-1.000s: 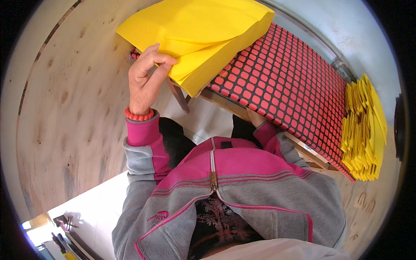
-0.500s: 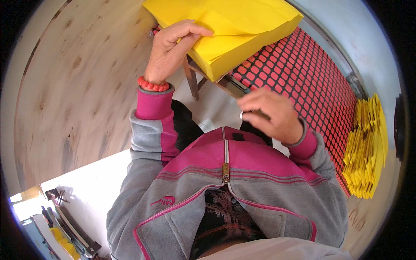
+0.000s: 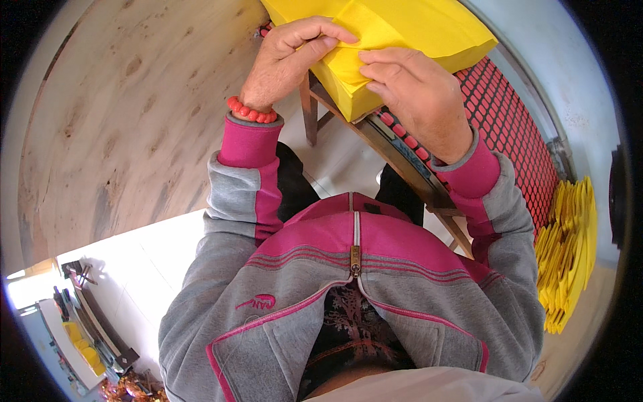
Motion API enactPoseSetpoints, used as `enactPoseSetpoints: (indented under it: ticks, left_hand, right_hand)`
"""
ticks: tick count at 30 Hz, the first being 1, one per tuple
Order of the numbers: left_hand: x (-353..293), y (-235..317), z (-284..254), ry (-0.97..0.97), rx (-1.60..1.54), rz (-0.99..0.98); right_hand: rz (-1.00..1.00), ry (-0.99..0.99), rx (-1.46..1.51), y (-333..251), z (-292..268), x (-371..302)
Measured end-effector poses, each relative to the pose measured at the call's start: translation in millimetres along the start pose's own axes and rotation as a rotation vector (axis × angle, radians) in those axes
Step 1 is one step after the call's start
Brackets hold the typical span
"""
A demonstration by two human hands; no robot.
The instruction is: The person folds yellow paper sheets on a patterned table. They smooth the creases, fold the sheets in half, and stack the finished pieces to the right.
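The yellow paper stack (image 3: 402,33) at upper centre is pinched by the left hand (image 3: 288,57) and pressed by the right hand (image 3: 418,94). Sheets could probably get creased or slid off if it's tugged unevenly.

Both hands (image 3: 348,74) on yellow paper stack (image 3: 415,33)

Thick yellow paper stack (image 3: 402,40) — near corner pinched (top sheet lifted).

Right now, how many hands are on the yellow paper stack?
2: the left hand grips its near edge; the right hand rests on the yellow paper stack beside it. None hidden.
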State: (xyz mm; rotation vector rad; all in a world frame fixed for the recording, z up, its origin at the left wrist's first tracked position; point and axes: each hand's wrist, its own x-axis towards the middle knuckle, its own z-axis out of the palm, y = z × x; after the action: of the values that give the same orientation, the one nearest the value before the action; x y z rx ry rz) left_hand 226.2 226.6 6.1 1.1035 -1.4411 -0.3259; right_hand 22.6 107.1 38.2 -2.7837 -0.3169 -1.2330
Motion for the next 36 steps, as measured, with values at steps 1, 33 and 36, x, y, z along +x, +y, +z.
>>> enactPoseSetpoints:
  ticks: [1,33,36]
  left_hand:
    - [0,0,0,-0.001,-0.012,-0.023]
    - [-5,3,-10,-0.076,-0.072,-0.03]
    - [-6,-2,-7,-0.049,-0.029,-0.019]
  right_hand:
    - [0.022,-0.004,0.032,1,0,0]
    - [0.236,-0.039,0.386,4,2,7]
    - [0.26,-0.007,0.382,3,5,6]
